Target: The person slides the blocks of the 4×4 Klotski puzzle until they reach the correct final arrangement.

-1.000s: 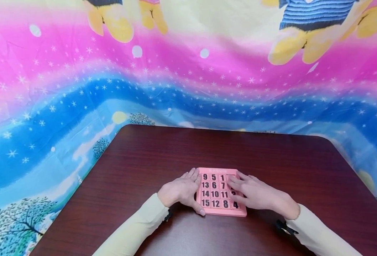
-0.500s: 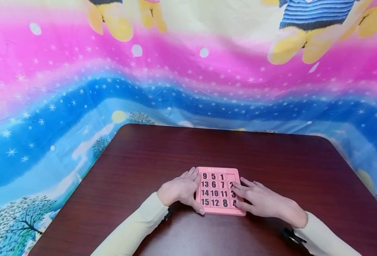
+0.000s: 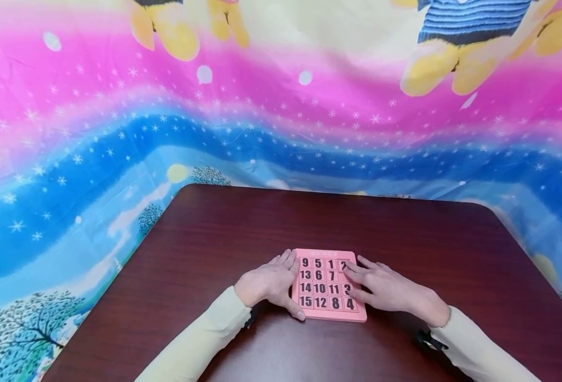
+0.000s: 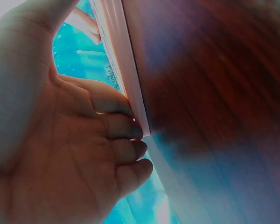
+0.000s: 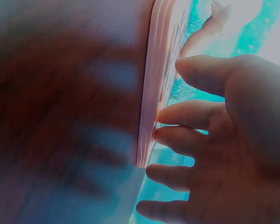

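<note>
A pink number slide puzzle (image 3: pixel 329 313) lies flat on the dark wooden table. Its top row reads 9, 5, 1, 2, and a gap shows at the right end of the second row. My left hand (image 3: pixel 271 281) rests along the puzzle's left side, fingers at the upper corner and thumb at the lower one. With fingers spread, my right hand (image 3: pixel 386 286) reaches over the right side. A fingertip touches the 2 tile (image 3: pixel 343 263), and the thumb is at the 3 tile (image 3: pixel 347 289). Both wrist views show fingertips at the puzzle's edge (image 4: pixel 130 70).
The brown table (image 3: pixel 242 223) has rounded far corners. Behind it hangs a colourful printed cloth (image 3: pixel 271 106) with snowflakes, trees and cartoon figures. Pale sleeves (image 3: pixel 195 334) cover both forearms, and a black strap (image 3: pixel 431 340) shows at the right wrist.
The right hand draws back to the right, then comes in again toward the upper right. The 2 tile slides up from the second row into the top-right gap. The left hand stays put.
</note>
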{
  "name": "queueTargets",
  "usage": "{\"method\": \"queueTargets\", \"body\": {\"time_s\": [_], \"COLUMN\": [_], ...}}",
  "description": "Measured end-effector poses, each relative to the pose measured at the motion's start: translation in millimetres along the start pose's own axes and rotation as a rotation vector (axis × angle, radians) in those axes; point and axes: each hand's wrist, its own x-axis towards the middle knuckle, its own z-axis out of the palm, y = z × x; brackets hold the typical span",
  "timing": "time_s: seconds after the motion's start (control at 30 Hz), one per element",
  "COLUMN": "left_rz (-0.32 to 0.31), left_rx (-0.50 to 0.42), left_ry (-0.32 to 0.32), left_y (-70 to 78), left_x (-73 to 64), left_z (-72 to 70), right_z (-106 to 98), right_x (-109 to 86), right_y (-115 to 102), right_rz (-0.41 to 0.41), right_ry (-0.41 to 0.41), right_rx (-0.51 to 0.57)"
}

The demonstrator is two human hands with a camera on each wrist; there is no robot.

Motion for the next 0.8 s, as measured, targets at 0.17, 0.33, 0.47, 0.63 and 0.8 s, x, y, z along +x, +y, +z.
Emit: {"method": "queueTargets", "body": {"time_s": [0.17, 0.33, 0.47, 0.63, 0.8], "left_rz": [-0.001, -0.005, -0.009, -0.009, -0.005], "left_rx": [0.013, 0.017, 0.016, 0.016, 0.021], "left_ry": [-0.001, -0.008, -0.015, -0.018, -0.018], "left_y": [0.0, 0.3, 0.4, 0.3, 0.8], "left_x": [0.6, 1.1, 0.8, 0.1, 0.9], "left_z": [1.3, 1.1, 0.7, 0.3, -1.3], "right_z": [-1, -4, -9, -12, -12], "right_x": [4.6, 2.9, -0.5, -7.8, -17.9], "right_y": [3, 1, -3, -10, -16], "right_rz": [-0.011, 0.005, 0.006, -0.004, -0.037], "right_ry": [0.023, 0.015, 0.023, 0.015, -0.014], "right_rx": [-0.031, -0.043, -0.052, -0.053, -0.042]}}
